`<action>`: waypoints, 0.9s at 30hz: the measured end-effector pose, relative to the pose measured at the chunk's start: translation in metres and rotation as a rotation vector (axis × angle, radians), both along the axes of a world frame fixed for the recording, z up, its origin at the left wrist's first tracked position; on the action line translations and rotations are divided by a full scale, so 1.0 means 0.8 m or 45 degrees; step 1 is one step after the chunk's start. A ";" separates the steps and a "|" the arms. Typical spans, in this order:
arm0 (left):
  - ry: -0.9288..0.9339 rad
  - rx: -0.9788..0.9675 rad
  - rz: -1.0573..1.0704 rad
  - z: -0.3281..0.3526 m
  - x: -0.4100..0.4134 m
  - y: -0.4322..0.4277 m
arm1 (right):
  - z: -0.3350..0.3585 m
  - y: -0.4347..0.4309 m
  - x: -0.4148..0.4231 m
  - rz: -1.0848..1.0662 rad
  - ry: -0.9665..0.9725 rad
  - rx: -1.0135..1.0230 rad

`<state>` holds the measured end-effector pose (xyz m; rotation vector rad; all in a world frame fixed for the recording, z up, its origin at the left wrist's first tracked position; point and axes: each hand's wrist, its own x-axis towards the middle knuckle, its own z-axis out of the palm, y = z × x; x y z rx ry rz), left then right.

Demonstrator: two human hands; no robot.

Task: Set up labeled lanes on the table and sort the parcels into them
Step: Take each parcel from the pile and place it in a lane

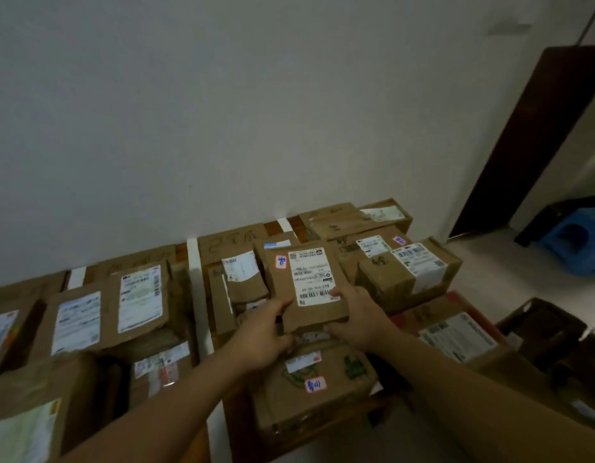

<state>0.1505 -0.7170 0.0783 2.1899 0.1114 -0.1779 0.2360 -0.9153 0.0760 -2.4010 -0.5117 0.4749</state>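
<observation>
Both hands hold one parcel between them. The left hand (262,329) grips the near-left corner of a flat brown cardboard parcel with a white shipping label and a small red-edged sticker (282,295), thumb on the top face and fingers curled under the edge. The right hand (359,319) grips the near-right corner in the same way, its thumb lying at the corner of the label.

The parcel looks thin and probably light, stiff enough to keep its shape when held by one end. Its near edge is already crumpled, so it likely dents under a hard squeeze. The bare cardboard at the corners seems the better hold, since the glossy label could slip under a thumb.

From left to right, the left lane holds brown envelopes with white labels (140,297), lying flat. A long white tape strip (195,282) runs from near to far on the brown wooden tabletop (237,426) and divides the left lane from the middle one. The held parcel sits over the middle lane, above a brown box with green print (322,392). Whether its far edge rests on the pile beneath, I cannot tell. A taller brown carton (383,282) stands just to the right of it.
</observation>
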 end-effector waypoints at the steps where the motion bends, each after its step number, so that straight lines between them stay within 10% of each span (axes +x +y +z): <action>1: -0.010 0.012 0.008 -0.002 0.001 -0.002 | -0.003 -0.001 0.003 0.022 0.006 0.022; 17: -0.164 0.295 0.249 0.070 -0.038 0.057 | 0.086 0.092 -0.008 0.326 -0.237 -0.263; 27: -0.103 0.659 0.605 0.155 -0.288 0.289 | 0.159 0.327 -0.192 0.647 -0.400 -0.190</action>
